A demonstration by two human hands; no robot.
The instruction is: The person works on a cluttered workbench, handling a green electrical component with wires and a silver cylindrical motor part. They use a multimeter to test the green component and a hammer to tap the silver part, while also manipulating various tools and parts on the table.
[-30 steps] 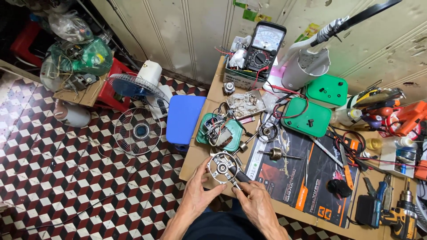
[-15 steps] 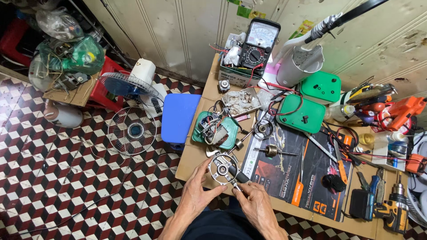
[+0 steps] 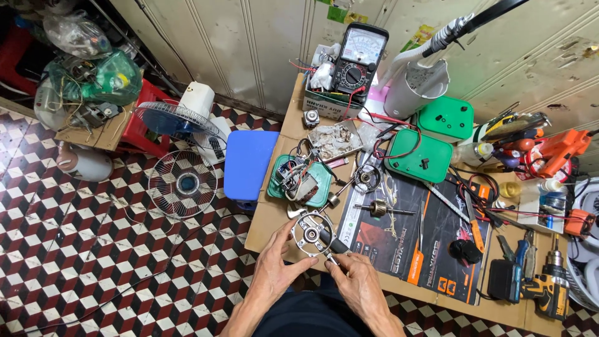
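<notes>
My left hand [image 3: 274, 265] grips a round silver metal motor end cover [image 3: 310, 234] by its left rim, just above the near edge of the wooden workbench [image 3: 265, 218]. My right hand [image 3: 354, 281] pinches a small black-handled tool [image 3: 334, 248] whose tip rests against the cover's right side. Just beyond the cover lies a green housing full of wires and a motor core [image 3: 299, 180]. A rotor on a shaft [image 3: 380, 210] lies to the right on a dark printed mat [image 3: 424, 243].
A multimeter [image 3: 357, 62] stands at the back, with green plastic covers [image 3: 418, 156], a white lamp [image 3: 421, 84], screwdrivers and a cordless drill [image 3: 543, 290] to the right. A blue stool [image 3: 249, 163], a fan [image 3: 181, 122] and a fan grille [image 3: 183, 184] sit on the checkered floor.
Both hands stay on the metal cover with only slight shifts. The view has drifted a little, moving the bench leftward in the frame.
</notes>
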